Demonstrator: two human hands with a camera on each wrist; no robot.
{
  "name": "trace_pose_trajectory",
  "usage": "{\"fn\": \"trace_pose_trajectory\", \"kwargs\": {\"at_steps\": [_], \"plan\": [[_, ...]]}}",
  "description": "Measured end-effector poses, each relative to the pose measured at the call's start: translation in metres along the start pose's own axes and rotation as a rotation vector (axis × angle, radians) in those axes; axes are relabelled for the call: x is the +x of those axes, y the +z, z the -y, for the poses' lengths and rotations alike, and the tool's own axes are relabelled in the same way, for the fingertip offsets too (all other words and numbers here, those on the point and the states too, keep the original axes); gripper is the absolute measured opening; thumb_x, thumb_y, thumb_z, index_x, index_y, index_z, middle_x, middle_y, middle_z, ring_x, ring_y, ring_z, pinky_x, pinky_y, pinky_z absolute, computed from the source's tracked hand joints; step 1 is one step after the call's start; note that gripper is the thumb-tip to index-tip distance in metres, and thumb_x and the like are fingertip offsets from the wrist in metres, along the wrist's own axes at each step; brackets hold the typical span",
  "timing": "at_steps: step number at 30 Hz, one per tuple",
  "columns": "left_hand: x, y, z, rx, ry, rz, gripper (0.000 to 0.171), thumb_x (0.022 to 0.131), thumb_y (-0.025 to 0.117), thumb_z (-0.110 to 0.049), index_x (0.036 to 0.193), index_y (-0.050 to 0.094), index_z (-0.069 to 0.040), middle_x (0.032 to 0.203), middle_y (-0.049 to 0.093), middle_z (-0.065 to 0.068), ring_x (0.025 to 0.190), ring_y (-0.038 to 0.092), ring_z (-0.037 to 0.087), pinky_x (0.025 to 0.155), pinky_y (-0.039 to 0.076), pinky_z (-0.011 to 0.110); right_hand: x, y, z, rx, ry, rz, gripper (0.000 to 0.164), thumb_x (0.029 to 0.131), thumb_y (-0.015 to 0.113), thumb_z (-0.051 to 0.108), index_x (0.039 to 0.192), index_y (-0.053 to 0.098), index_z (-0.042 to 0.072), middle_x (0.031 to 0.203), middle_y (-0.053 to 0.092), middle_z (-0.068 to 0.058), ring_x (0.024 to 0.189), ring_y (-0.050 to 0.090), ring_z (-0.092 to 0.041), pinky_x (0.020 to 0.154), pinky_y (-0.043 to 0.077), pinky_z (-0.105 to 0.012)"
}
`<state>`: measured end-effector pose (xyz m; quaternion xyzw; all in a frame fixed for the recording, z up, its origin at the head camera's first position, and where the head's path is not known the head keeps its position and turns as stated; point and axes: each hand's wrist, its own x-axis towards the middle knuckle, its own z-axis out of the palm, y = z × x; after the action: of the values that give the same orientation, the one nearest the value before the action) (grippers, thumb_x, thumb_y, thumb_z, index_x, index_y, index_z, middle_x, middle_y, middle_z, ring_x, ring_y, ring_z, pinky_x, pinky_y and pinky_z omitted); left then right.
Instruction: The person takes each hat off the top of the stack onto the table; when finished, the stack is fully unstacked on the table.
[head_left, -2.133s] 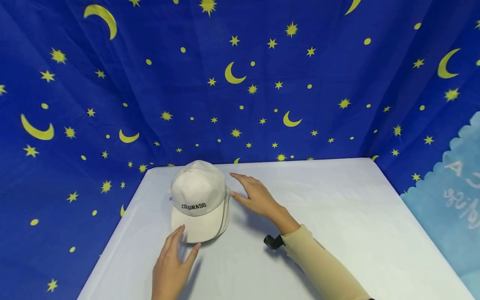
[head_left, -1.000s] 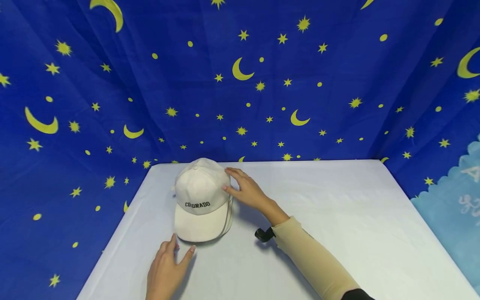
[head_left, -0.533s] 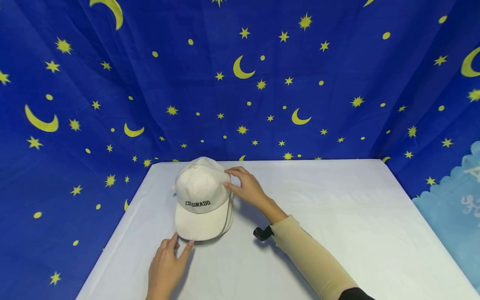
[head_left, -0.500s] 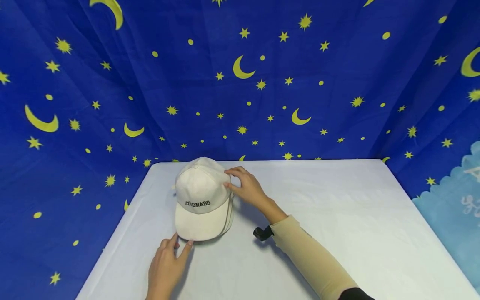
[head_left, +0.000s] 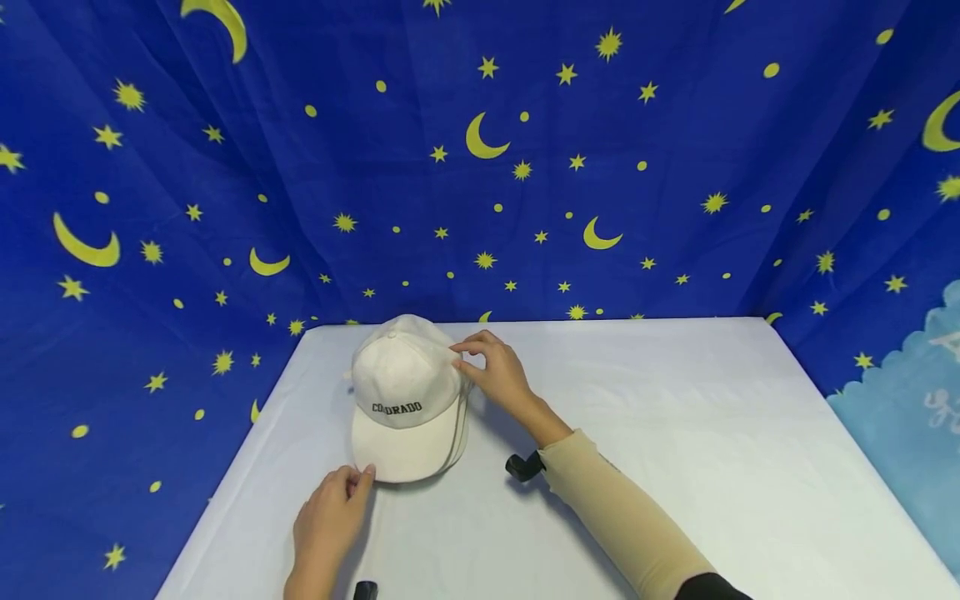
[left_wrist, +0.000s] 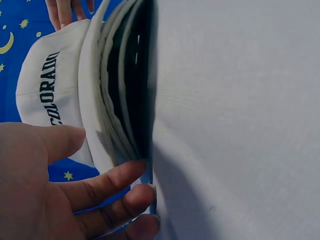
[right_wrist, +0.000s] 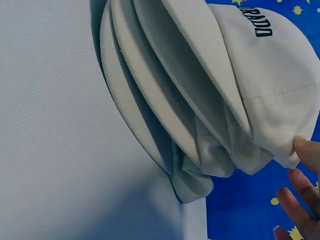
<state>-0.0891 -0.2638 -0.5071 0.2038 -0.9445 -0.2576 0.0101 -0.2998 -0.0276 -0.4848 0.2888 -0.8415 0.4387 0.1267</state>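
A white baseball cap (head_left: 397, 375) with dark COLORADO lettering sits on top of a nested stack of several caps at the table's left side. Lower brims (right_wrist: 135, 95) fan out beneath it in the right wrist view. My left hand (head_left: 327, 517) is at the front left of the top brim, pinching its edge, thumb (left_wrist: 67, 142) above and bent fingers below. With thumb and fingers, my right hand (head_left: 498, 375) pinches the lower edge of the top cap's crown on its right side. The fingertips behind that edge are partly hidden.
The stack stands on a white-covered table (head_left: 637, 417). A blue cloth (head_left: 540, 192) with yellow moons and stars hangs behind it and at the sides. A light blue panel with white lettering (head_left: 911, 417) is at the right. Black wrist cameras (head_left: 523, 467) ride on the arms.
My left hand has turned and its fingers have closed in at the brim's left corner. My right hand has come in from the right onto the crown's edge. The stack has stayed in place.
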Motion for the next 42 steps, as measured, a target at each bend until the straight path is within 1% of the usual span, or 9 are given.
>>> {"fn": "trace_pose_trajectory", "kwargs": {"at_steps": [4, 7, 9, 13, 17, 22, 25, 33, 42], "plan": [[0.005, 0.002, -0.002, -0.005, -0.005, 0.030, 0.050, 0.106, 0.046, -0.049, 0.078, 0.061, -0.011, 0.068, 0.053, 0.001, 0.062, 0.047, 0.020, 0.069, 0.032, 0.041, 0.001, 0.001, -0.001, -0.015, 0.001, -0.025, 0.020, 0.092, 0.079, 0.025, 0.110, 0.080, 0.017, 0.112, 0.067, 0.003, 0.104, 0.064, -0.017, 0.088, 0.052, -0.038], [0.007, 0.004, -0.003, -0.019, -0.018, 0.046, 0.053, 0.107, 0.044, -0.050, 0.071, 0.055, -0.013, 0.062, 0.050, 0.002, 0.059, 0.044, 0.021, 0.070, 0.030, 0.042, 0.002, 0.002, -0.002, -0.013, 0.008, -0.029, 0.018, 0.092, 0.079, 0.026, 0.108, 0.081, 0.018, 0.111, 0.067, 0.005, 0.104, 0.064, -0.015, 0.085, 0.052, -0.036], [0.008, 0.004, -0.002, -0.029, -0.021, 0.047, 0.053, 0.107, 0.044, -0.050, 0.070, 0.054, -0.014, 0.061, 0.049, 0.002, 0.059, 0.043, 0.022, 0.071, 0.029, 0.042, 0.002, 0.002, -0.003, -0.007, 0.011, -0.034, 0.017, 0.091, 0.079, 0.027, 0.106, 0.081, 0.018, 0.111, 0.067, 0.006, 0.105, 0.064, -0.015, 0.084, 0.053, -0.035], [0.007, 0.005, 0.000, -0.062, -0.018, 0.041, 0.050, 0.107, 0.046, -0.049, 0.075, 0.062, -0.014, 0.064, 0.053, 0.000, 0.062, 0.047, 0.021, 0.073, 0.032, 0.044, 0.001, 0.003, -0.004, -0.008, 0.019, -0.047, 0.014, 0.090, 0.080, 0.028, 0.101, 0.082, 0.018, 0.109, 0.068, 0.007, 0.104, 0.064, -0.014, 0.082, 0.052, -0.035], [0.007, 0.006, 0.003, -0.174, -0.031, 0.054, 0.048, 0.107, 0.047, -0.048, 0.081, 0.068, -0.013, 0.069, 0.059, -0.002, 0.067, 0.051, 0.018, 0.070, 0.038, 0.040, 0.002, 0.004, -0.003, -0.013, 0.007, -0.068, 0.012, 0.090, 0.081, 0.026, 0.098, 0.082, 0.018, 0.106, 0.068, 0.008, 0.101, 0.065, -0.013, 0.079, 0.053, -0.033], [0.007, 0.008, 0.005, -0.412, -0.056, 0.098, 0.042, 0.108, 0.050, -0.037, 0.092, 0.070, -0.004, 0.076, 0.065, 0.001, 0.072, 0.057, 0.017, 0.062, 0.048, 0.028, 0.004, 0.004, -0.002, 0.009, -0.016, -0.091, 0.009, 0.090, 0.081, 0.023, 0.096, 0.083, 0.016, 0.104, 0.069, 0.008, 0.094, 0.066, -0.009, 0.073, 0.051, -0.029], [0.007, 0.008, 0.005, -0.523, -0.053, 0.101, 0.037, 0.108, 0.052, -0.028, 0.097, 0.070, 0.003, 0.077, 0.066, 0.005, 0.071, 0.059, 0.018, 0.060, 0.052, 0.026, 0.005, 0.005, -0.001, 0.027, -0.013, -0.101, 0.008, 0.091, 0.080, 0.023, 0.095, 0.082, 0.016, 0.103, 0.069, 0.008, 0.089, 0.065, -0.007, 0.067, 0.049, -0.026], [0.006, 0.005, 0.002, -0.624, -0.085, 0.069, 0.032, 0.106, 0.056, -0.024, 0.100, 0.070, 0.004, 0.077, 0.068, 0.005, 0.066, 0.059, 0.016, 0.060, 0.048, 0.026, 0.008, 0.004, 0.003, 0.105, -0.036, -0.125, 0.005, 0.090, 0.081, 0.016, 0.093, 0.082, 0.012, 0.100, 0.069, 0.003, 0.084, 0.064, -0.009, 0.063, 0.050, -0.023], [0.006, -0.001, -0.002, -0.734, -0.103, 0.022, 0.033, 0.104, 0.062, -0.027, 0.104, 0.071, 0.005, 0.077, 0.069, 0.002, 0.068, 0.058, 0.014, 0.065, 0.047, 0.025, 0.011, 0.000, 0.010, 0.117, -0.050, -0.162, 0.005, 0.091, 0.080, 0.016, 0.093, 0.082, 0.012, 0.101, 0.070, 0.003, 0.088, 0.063, -0.010, 0.067, 0.052, -0.027]]}}
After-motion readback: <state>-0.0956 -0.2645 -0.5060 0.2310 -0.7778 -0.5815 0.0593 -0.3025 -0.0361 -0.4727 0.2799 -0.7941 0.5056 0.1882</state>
